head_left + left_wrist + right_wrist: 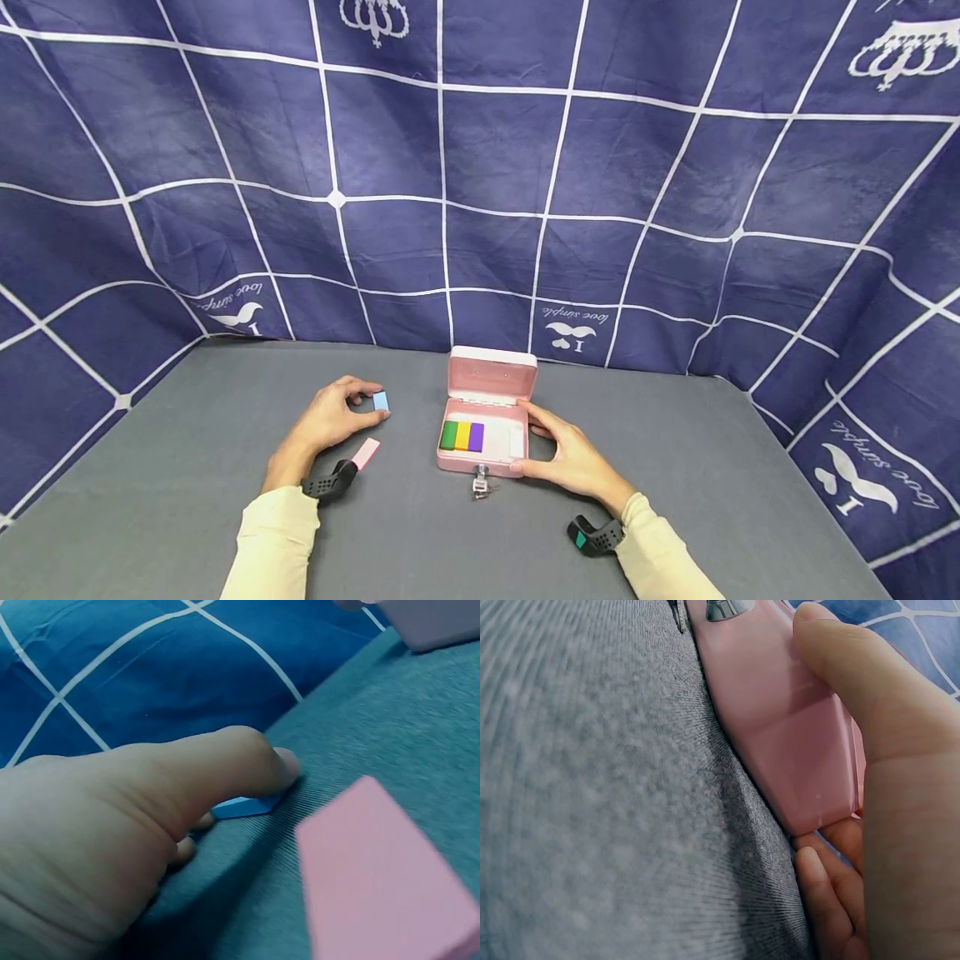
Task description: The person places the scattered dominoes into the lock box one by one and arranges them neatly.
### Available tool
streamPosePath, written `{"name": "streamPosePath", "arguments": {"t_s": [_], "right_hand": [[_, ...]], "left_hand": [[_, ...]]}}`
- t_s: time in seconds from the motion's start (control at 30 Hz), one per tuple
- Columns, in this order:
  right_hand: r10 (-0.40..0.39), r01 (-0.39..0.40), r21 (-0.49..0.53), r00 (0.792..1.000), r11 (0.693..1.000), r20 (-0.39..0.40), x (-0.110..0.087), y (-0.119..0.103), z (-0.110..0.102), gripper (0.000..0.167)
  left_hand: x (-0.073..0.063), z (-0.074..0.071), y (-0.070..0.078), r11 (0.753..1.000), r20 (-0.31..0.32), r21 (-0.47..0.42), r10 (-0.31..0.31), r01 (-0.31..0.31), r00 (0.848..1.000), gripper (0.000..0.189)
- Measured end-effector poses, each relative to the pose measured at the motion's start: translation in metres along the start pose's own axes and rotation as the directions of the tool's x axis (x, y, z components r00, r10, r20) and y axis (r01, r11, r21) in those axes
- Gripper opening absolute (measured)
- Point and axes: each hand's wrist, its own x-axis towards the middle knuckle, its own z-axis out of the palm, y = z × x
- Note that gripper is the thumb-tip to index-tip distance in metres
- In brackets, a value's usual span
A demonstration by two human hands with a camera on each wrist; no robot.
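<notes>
My left hand point(333, 419) pinches a light blue block point(381, 402) between thumb and fingers, at the table's surface; in the left wrist view the thumb covers much of that block point(251, 806). Close by that wrist lies a pink block point(366, 453), large in the left wrist view point(382, 877). With its lid raised, a pink cash box point(456, 461) stands to the right. Green point(448, 435), yellow point(462, 436) and purple point(476, 437) blocks sit side by side in its left part. My right hand point(567, 457) grips the box's right end, thumb at the front corner, fingers behind.
A lock with keys point(481, 483) hangs at the box's front. The grey tabletop point(420, 533) spreads around the box and both hands. Behind it hangs a blue cloth point(495, 150) with white grid lines.
</notes>
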Motion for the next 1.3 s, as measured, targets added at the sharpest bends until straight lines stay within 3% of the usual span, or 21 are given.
{"name": "streamPosePath", "arguments": {"t_s": [0.17, 0.3, 0.47, 0.6, 0.8, 0.97, 1.3], "right_hand": [[-0.007, 0.007, 0.003, 1.000, 1.000, -0.013, 0.004, -0.004, -0.001, 0.090], [-0.007, 0.007, 0.006, 1.000, 1.000, -0.002, 0.004, -0.007, 0.002, 0.090], [-0.003, 0.002, 0.011, 1.000, 1.000, 0.007, 0.000, -0.008, 0.004, 0.090], [0.004, -0.004, 0.002, 1.000, 1.000, 0.001, -0.002, -0.006, 0.002, 0.090], [0.010, -0.010, -0.012, 1.000, 1.000, -0.001, -0.002, -0.003, 0.001, 0.090], [0.018, -0.018, -0.016, 1.000, 1.000, -0.002, 0.000, -0.003, 0.001, 0.091], [0.006, -0.006, -0.016, 1.000, 1.000, -0.002, -0.002, -0.004, 0.000, 0.091]], "left_hand": [[0.007, -0.012, -0.002, 0.994, 0.077, -0.095, -0.053, 0.060, 0.996, 0.044], [0.007, -0.019, -0.004, 0.965, 0.148, -0.226, -0.103, 0.135, 0.984, 0.045], [0.009, -0.015, -0.010, 0.926, 0.216, -0.346, -0.077, 0.150, 0.973, 0.045], [0.010, -0.010, -0.013, 0.907, 0.233, -0.396, -0.048, 0.140, 0.971, 0.045], [0.012, -0.012, -0.005, 0.932, 0.215, -0.344, -0.038, 0.112, 0.976, 0.046], [0.014, -0.015, -0.005, 0.950, 0.233, -0.286, -0.055, 0.123, 0.971, 0.045], [0.020, -0.019, 0.007, 0.961, 0.276, -0.266, -0.002, 0.078, 0.961, 0.046]]}}
